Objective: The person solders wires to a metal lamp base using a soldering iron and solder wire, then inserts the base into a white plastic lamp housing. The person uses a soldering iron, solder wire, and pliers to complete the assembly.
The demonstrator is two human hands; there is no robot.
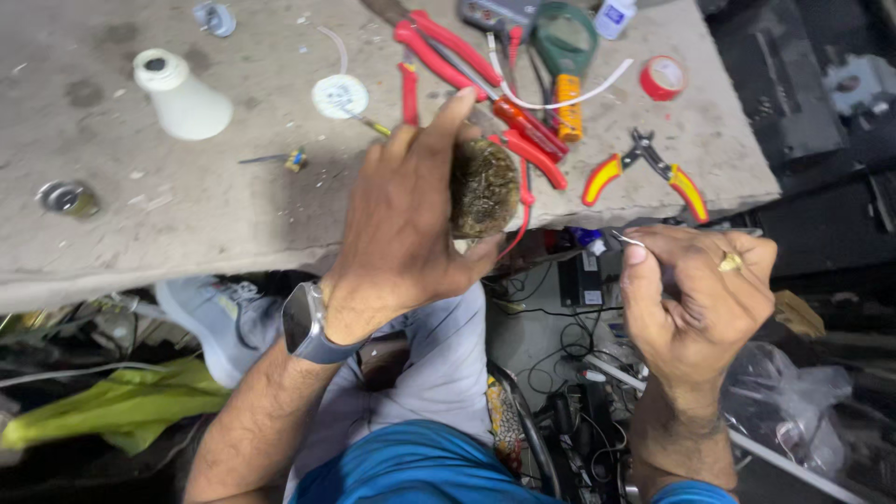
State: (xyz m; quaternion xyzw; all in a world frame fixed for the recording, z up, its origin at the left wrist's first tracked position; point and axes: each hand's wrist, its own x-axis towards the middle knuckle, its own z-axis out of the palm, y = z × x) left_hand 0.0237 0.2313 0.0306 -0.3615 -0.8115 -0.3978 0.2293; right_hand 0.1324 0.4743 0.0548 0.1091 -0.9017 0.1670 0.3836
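My left hand (411, 224) is closed around a brown, rough, rounded lump (483, 189), held just above the front edge of the concrete bench (187, 215). A watch sits on that wrist. My right hand (695, 294) is off the bench to the right, fingers pinched on a thin bent metal wire (627, 240) that pokes out toward the lump. A ring shows on one finger. The two hands are apart.
On the bench lie a white bulb housing (182, 93), a round white disc (340, 96), red-handled pliers (485, 84), red-and-yellow pliers (644, 168), a red tape roll (663, 77) and a small screwdriver (280, 159). Below are cables, boxes, a green bag (121, 406) and a grey shoe (219, 317).
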